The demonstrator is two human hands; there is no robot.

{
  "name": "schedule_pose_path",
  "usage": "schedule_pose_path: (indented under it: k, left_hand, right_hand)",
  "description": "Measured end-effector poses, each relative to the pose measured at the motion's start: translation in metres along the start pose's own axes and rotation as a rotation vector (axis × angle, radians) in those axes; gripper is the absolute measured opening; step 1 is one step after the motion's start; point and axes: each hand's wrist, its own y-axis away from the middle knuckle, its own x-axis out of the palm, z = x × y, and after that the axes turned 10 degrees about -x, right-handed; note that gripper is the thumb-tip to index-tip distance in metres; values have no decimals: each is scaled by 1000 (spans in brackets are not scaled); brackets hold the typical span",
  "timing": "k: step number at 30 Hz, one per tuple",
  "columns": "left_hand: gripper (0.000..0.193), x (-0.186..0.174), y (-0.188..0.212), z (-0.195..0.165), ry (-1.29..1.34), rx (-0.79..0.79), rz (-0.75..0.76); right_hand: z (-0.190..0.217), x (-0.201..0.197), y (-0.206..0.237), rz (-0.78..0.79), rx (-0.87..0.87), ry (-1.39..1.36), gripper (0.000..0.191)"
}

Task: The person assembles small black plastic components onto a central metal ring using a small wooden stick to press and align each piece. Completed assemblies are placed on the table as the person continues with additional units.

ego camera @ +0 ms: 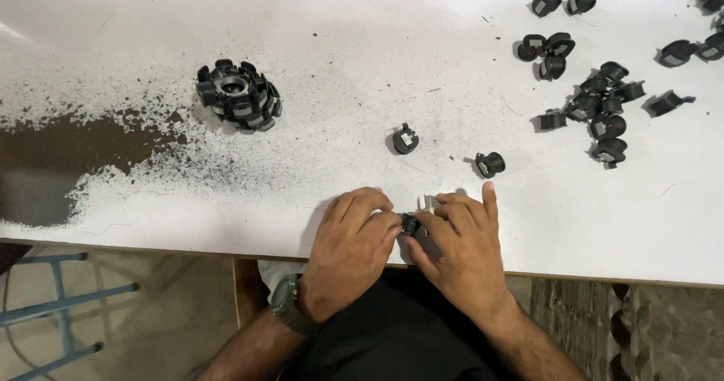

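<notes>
A white desk [377, 42], its paint worn to brown at the left edge, carries a round black cluster of parts [237, 94], two lone black parts [405, 138] [490, 164] near the middle, and a scatter of small black parts [603, 102] at upper right.

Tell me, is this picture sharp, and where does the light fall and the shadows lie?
Head view: mostly sharp; the white table is evenly lit, brightest at top left, without harsh glare. Short soft shadows lie left of the loose black parts and the round black assembly. The left hand and right hand shade the small black piece between them, blurring its detail.
</notes>
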Motion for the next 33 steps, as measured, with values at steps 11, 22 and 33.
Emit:
schedule_pose_path:
  k: [11, 22, 33]
  left_hand:
    - [16, 6, 4, 7, -152, 185, -10]
    - [12, -7, -14, 3, 107, -64, 127]
    - [13, 5, 2, 8, 80, -118, 90]
  right_hand:
    - [-9, 0, 1, 1, 46, -38, 38]
    - [-6, -6, 1, 53, -23, -78, 39]
    - [-4, -3, 4, 34, -13, -36, 42]
